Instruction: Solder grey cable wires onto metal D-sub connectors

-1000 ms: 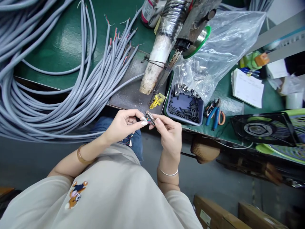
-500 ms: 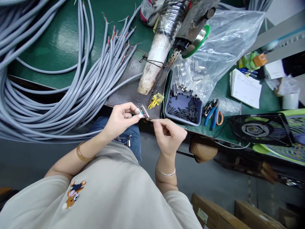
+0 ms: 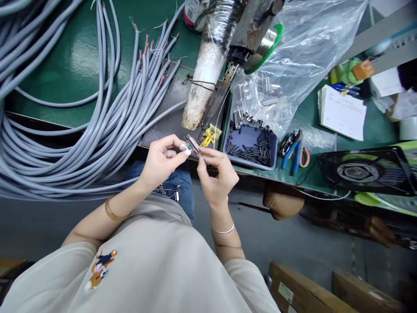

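A D-sub connector (image 3: 193,144) with a metal shell and thin coloured wires (image 3: 188,148) at its back is between my hands at the bench's front edge. My left hand (image 3: 161,160) is closed, thumb and forefinger pinching the connector at the wires. At the other end of the connector, the thumb and fingertips of my right hand (image 3: 217,174) are pressed together on its edge. Just beyond lies a yellow plastic piece (image 3: 209,137), under a soldering iron (image 3: 224,89) that points down towards it. The fingers partly hide the connector.
Grey cables (image 3: 107,143) with stripped ends fill the left. A blue-grey tray (image 3: 249,134) holds black tubes, with a clear bag (image 3: 302,48) of connectors over it. Cutters (image 3: 296,152), a fan (image 3: 363,171) and a solder reel (image 3: 265,50) are to the right. Small connectors (image 3: 176,193) rest on my lap.
My right hand has moved left, closer to my left hand, and its fingertips are now at the connector. The connector has shifted slightly left and up. The view has shifted a little.
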`<action>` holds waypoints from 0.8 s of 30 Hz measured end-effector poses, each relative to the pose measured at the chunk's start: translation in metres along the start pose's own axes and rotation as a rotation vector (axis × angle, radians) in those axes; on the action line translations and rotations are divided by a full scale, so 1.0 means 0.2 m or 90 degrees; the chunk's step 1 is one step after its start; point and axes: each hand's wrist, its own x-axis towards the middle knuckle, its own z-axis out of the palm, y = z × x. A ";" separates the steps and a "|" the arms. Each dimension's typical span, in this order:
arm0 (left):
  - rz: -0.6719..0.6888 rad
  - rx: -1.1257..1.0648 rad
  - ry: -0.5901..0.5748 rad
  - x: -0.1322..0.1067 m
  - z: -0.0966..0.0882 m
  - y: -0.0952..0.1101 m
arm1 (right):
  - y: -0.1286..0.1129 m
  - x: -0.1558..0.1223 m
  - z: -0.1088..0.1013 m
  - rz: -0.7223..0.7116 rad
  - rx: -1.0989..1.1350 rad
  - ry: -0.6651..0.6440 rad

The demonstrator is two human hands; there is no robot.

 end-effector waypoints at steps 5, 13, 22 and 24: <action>0.059 0.049 0.014 0.02 0.02 0.02 | 0.00 0.03 0.02 -0.031 -0.034 0.029; 0.048 0.096 0.026 0.03 0.04 0.06 | 0.03 0.04 0.03 0.006 0.014 0.033; 0.062 0.111 0.028 0.03 0.04 0.09 | 0.03 0.07 0.02 -0.029 -0.005 0.036; 0.056 0.109 0.027 0.03 0.04 0.09 | 0.03 0.07 0.02 -0.039 -0.008 0.045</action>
